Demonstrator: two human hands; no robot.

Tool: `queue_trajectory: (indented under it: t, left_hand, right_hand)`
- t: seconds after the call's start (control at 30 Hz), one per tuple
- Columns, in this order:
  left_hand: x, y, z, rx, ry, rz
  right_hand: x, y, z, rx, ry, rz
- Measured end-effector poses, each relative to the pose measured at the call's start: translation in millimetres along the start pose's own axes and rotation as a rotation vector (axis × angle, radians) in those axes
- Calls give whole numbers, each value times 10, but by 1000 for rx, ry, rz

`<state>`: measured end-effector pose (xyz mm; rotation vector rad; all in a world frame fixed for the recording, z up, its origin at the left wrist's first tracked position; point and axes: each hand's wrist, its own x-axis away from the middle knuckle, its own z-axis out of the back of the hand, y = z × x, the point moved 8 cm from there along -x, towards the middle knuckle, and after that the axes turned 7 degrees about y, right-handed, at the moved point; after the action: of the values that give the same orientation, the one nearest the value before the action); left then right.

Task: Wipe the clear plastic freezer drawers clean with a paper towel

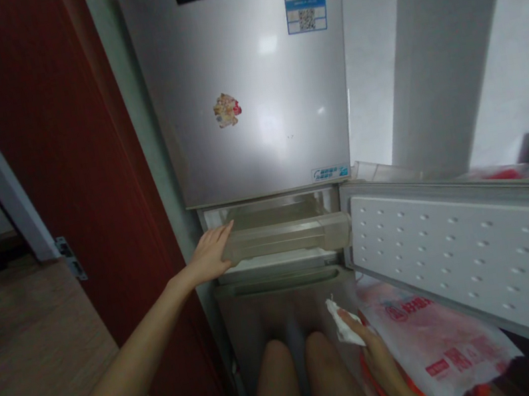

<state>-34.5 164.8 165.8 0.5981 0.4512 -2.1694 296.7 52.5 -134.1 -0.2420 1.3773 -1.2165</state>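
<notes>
My left hand [210, 253] is at the left end of a pale translucent drawer [281, 239] in the fridge's middle compartment. Its fingers lie over the drawer's top edge and the thumb is lower, against the front. The drawer sticks out slightly, and little of its inside shows. Low on the right, my right hand [372, 342] is closed around a crumpled white cloth or tissue [342, 323], apart from the fridge. To the right of the drawer, the compartment's door [455, 247] stands swung out, its dimpled white inner face showing.
Above is the silver upper fridge door [251, 58] with stickers; below is a shut lower door [245, 323]. A white and red plastic bag [436, 345] lies under the swung-out door. A dark red wooden door [69, 156] stands left. My knees [277, 365] are close to the fridge.
</notes>
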Motion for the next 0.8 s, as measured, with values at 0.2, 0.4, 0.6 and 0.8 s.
queue_trajectory:
  t: [0.2,0.4,0.6,0.8]
  left_hand:
    - [67,-11,38,66,144,-61]
    - [213,157,43,16,294,-93]
    - [785,433,-198,16,473,61]
    - [993,393,-570,-26,465,243]
  right_hand:
    - [-185,-271,490,-14,42,6]
    - [-528,-849,703,14,199,138]
    - [-902,-1518,634,97,384,383]
    - [-1132,-1554,255,329,291,463]
